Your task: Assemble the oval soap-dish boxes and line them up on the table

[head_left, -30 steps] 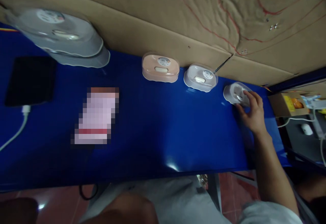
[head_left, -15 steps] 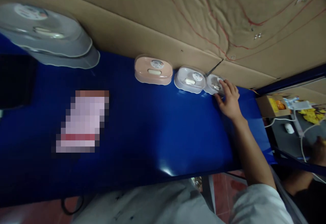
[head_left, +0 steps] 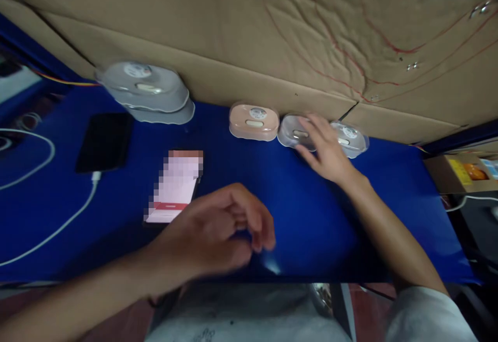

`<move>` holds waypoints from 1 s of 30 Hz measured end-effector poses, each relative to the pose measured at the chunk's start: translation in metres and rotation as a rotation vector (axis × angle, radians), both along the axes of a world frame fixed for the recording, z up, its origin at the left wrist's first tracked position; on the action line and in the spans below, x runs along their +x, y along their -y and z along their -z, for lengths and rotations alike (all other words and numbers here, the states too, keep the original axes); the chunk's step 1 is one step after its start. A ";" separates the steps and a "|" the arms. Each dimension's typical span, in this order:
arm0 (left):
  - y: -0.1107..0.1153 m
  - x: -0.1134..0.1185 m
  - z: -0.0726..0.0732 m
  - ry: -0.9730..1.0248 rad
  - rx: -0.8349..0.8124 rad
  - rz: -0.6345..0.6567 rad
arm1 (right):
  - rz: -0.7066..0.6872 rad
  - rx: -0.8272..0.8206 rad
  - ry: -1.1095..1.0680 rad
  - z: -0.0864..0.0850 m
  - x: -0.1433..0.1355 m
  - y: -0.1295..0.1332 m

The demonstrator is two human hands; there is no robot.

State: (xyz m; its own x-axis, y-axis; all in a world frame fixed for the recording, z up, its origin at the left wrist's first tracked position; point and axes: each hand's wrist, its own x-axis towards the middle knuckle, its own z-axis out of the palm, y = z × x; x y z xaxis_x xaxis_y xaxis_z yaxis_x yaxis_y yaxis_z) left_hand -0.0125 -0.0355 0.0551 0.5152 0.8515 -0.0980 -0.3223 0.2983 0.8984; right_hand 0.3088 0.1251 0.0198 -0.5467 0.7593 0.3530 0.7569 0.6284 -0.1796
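My right hand [head_left: 324, 147] reaches over the right end of a clear lidded box [head_left: 288, 133], its fingers stretched out and thumb apart at the front edge. The fingers hide part of that box. Just left of it stands a pink box [head_left: 253, 126] with a clear lid and a round sticker. To the right, partly behind my wrist, is another whitish box [head_left: 353, 139]. My left hand [head_left: 229, 228] hangs over the front of the table, fingers loosely curled and blurred, with nothing visible in it. Beside it lies a phone with a lit screen [head_left: 177, 186].
A stack of larger grey lidded boxes [head_left: 151, 90] stands at the back left. A dark phone [head_left: 105, 142] with a white cable [head_left: 83, 207] lies before it. Brown cardboard [head_left: 218, 30] walls the back of the blue table [head_left: 295, 217]. At right sits a carton [head_left: 443, 173].
My right hand has moved left from the rightmost box to the middle one. My left hand has come into view from the lower left. The view has shifted left.
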 end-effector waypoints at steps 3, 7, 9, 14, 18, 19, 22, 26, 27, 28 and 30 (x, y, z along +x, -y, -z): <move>-0.055 0.018 0.005 -0.060 0.021 -0.127 | -0.065 -0.054 0.117 0.008 -0.056 -0.026; -0.076 0.018 0.023 -0.326 0.132 -0.343 | -0.086 -0.017 0.178 0.013 -0.093 -0.032; -0.073 0.013 0.031 -0.519 0.367 -0.400 | -0.109 0.015 0.174 0.012 -0.092 -0.012; -0.060 0.009 0.041 -0.972 0.822 -0.332 | -0.239 0.031 0.202 0.007 -0.056 0.062; -0.054 0.011 0.047 -1.042 0.855 -0.031 | -0.116 0.010 0.198 0.018 -0.017 0.078; -0.052 0.011 0.048 -1.036 0.853 0.014 | -0.050 -0.002 0.200 0.022 -0.009 0.074; -0.047 0.011 0.051 -1.019 0.844 0.071 | 0.052 -0.036 0.206 0.032 0.006 0.056; -0.042 0.012 0.055 -0.990 0.812 0.137 | 0.048 -0.094 0.134 0.025 0.003 0.051; -0.042 0.013 0.056 -0.979 0.801 0.147 | 0.018 -0.128 0.089 0.020 -0.001 0.057; -0.043 0.014 0.058 -0.961 0.790 0.140 | -0.033 -0.175 0.039 0.015 -0.006 0.065; -0.044 0.018 0.062 -0.904 0.775 0.085 | -0.163 -0.286 -0.047 0.007 -0.016 0.083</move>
State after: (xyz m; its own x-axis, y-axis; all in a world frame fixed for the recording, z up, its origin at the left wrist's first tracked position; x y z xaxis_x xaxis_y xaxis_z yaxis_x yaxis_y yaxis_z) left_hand 0.0054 0.0090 -0.0070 0.5817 0.8103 0.0709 0.5144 -0.4339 0.7397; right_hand 0.2925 0.0425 0.0128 -0.6574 0.7351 0.1656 0.6372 0.6597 -0.3984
